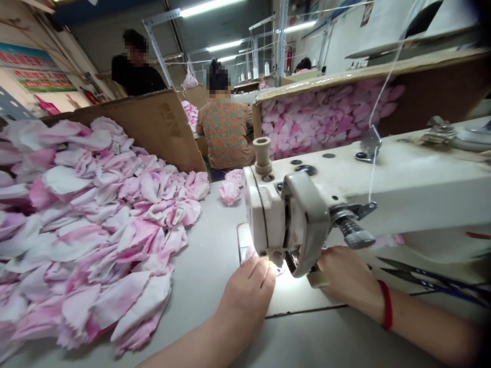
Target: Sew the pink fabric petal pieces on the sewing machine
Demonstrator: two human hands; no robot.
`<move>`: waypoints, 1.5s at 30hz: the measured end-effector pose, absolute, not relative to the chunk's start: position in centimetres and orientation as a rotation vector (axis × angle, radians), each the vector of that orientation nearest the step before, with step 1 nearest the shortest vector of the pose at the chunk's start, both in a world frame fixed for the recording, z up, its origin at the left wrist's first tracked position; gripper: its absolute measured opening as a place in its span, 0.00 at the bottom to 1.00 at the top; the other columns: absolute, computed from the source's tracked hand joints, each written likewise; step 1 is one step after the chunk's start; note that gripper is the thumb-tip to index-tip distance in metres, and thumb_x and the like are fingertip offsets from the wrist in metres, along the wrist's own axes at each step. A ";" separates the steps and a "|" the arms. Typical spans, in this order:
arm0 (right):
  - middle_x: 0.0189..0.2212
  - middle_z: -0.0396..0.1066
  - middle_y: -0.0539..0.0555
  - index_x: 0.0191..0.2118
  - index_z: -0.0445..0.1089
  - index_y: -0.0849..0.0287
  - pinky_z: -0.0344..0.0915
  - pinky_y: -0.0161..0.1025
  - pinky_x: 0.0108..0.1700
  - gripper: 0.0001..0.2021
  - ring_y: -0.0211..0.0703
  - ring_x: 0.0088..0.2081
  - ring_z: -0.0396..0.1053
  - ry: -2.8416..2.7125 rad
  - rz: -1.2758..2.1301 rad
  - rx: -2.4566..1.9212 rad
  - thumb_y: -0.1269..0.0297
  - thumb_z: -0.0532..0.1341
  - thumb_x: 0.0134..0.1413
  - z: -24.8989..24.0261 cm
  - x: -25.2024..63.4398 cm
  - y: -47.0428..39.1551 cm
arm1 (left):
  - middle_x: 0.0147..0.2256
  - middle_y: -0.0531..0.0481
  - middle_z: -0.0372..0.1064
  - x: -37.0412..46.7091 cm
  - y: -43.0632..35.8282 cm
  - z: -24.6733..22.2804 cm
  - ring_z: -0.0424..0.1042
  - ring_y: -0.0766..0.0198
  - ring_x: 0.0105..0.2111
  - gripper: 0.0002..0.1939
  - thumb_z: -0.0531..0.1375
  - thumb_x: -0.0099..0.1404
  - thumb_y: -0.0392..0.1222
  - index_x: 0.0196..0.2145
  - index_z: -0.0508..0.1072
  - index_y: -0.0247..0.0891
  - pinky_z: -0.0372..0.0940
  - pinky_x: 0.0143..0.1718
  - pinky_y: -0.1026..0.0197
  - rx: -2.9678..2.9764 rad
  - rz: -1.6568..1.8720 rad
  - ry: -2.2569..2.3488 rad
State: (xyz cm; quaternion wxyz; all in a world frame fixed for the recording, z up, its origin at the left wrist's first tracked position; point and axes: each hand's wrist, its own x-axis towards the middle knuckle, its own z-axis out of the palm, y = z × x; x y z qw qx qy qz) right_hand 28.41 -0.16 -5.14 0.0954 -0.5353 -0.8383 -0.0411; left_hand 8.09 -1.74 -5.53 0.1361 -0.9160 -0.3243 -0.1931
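Note:
A white sewing machine reaches in from the right, its lit needle area low at the head. My left hand is by the presser foot, fingers closed together on a small pink fabric piece, most of which the hand covers. On the other side of the needle is my right hand, with a red band at its wrist. Its fingertips are hidden behind the machine head, so whether they grip anything does not show.
A big heap of pink and white fabric pieces covers the left of the table. Dark thread snips lie right of my right wrist. Beyond stand cardboard sheets, a box of pink pieces, and co-workers.

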 end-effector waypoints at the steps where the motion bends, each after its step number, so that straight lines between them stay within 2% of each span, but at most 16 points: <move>1: 0.15 0.67 0.51 0.16 0.61 0.57 0.45 0.37 0.22 0.14 0.39 0.20 0.64 -2.492 -0.105 -1.605 0.69 0.50 0.51 -4.9 28.4 -0.1 | 0.35 0.41 0.69 8.3 -1.9 -5.6 0.68 0.59 0.36 0.16 0.43 0.60 0.24 0.40 0.65 0.28 0.67 0.38 0.56 -2.618 -0.535 -0.953; 5: 0.16 0.68 0.51 0.18 0.61 0.57 0.44 0.36 0.21 0.13 0.39 0.21 0.66 -2.456 -0.002 -1.657 0.67 0.51 0.52 -4.1 28.7 -0.2 | 0.35 0.41 0.68 8.3 -1.8 -5.4 0.68 0.59 0.35 0.15 0.43 0.61 0.26 0.41 0.64 0.30 0.67 0.36 0.57 -2.633 -0.570 -0.948; 10: 0.20 0.70 0.52 0.24 0.63 0.57 0.49 0.36 0.23 0.09 0.43 0.24 0.69 -2.455 0.078 -1.645 0.66 0.50 0.52 -4.2 28.9 -0.9 | 0.34 0.46 0.69 7.7 -1.1 -4.2 0.68 0.62 0.35 0.11 0.45 0.63 0.31 0.39 0.65 0.35 0.68 0.33 0.60 -2.806 -0.694 -0.962; 16: 0.21 0.70 0.53 0.28 0.65 0.58 0.51 0.36 0.23 0.07 0.44 0.23 0.68 -2.424 0.028 -1.600 0.66 0.51 0.51 -4.8 28.1 -1.3 | 0.29 0.46 0.67 8.7 -1.6 -4.7 0.67 0.61 0.30 0.14 0.44 0.61 0.27 0.35 0.67 0.33 0.67 0.33 0.58 -2.635 -0.589 -0.997; 21: 0.20 0.70 0.53 0.27 0.65 0.58 0.49 0.36 0.22 0.08 0.43 0.23 0.68 -2.436 0.026 -1.598 0.67 0.50 0.52 -4.7 28.3 -1.0 | 0.29 0.44 0.66 9.2 -2.1 -5.6 0.66 0.58 0.30 0.15 0.42 0.60 0.25 0.37 0.66 0.30 0.66 0.32 0.56 -2.531 -0.490 -0.985; 27: 0.19 0.68 0.52 0.24 0.63 0.58 0.47 0.36 0.24 0.09 0.42 0.23 0.67 -2.491 0.149 -1.621 0.67 0.51 0.51 -3.8 29.5 -0.7 | 0.27 0.50 0.66 8.3 -1.3 -4.3 0.65 0.63 0.27 0.09 0.45 0.63 0.32 0.33 0.64 0.36 0.65 0.31 0.61 -2.738 -0.631 -1.131; 32: 0.22 0.70 0.53 0.26 0.65 0.58 0.49 0.36 0.24 0.09 0.45 0.26 0.68 -2.470 0.310 -1.651 0.66 0.51 0.53 -3.7 28.3 -1.6 | 0.29 0.51 0.67 8.1 -1.1 -3.8 0.66 0.62 0.29 0.06 0.50 0.61 0.33 0.30 0.66 0.37 0.64 0.31 0.61 -2.844 -0.541 -1.352; 36: 0.22 0.71 0.54 0.24 0.66 0.58 0.51 0.36 0.24 0.09 0.45 0.25 0.69 -2.421 0.325 -1.698 0.64 0.53 0.52 -4.1 27.4 -1.7 | 0.29 0.49 0.67 8.3 -1.1 -4.8 0.67 0.60 0.30 0.07 0.51 0.60 0.32 0.30 0.68 0.38 0.63 0.31 0.59 -2.741 -0.634 -1.299; 40: 0.21 0.70 0.54 0.24 0.66 0.58 0.49 0.36 0.23 0.09 0.45 0.24 0.69 -2.438 0.339 -1.677 0.63 0.55 0.50 -4.4 27.7 -1.5 | 0.24 0.50 0.65 7.8 -0.5 -5.0 0.65 0.61 0.27 0.09 0.51 0.59 0.32 0.25 0.69 0.38 0.62 0.32 0.57 -2.625 -0.668 -1.200; 45: 0.22 0.71 0.53 0.26 0.67 0.57 0.52 0.37 0.24 0.07 0.46 0.25 0.69 -2.445 0.302 -1.627 0.65 0.54 0.50 -4.4 27.6 -2.0 | 0.24 0.52 0.66 7.8 -0.6 -4.7 0.66 0.63 0.28 0.09 0.51 0.62 0.34 0.31 0.70 0.40 0.62 0.36 0.55 -2.694 -0.648 -1.109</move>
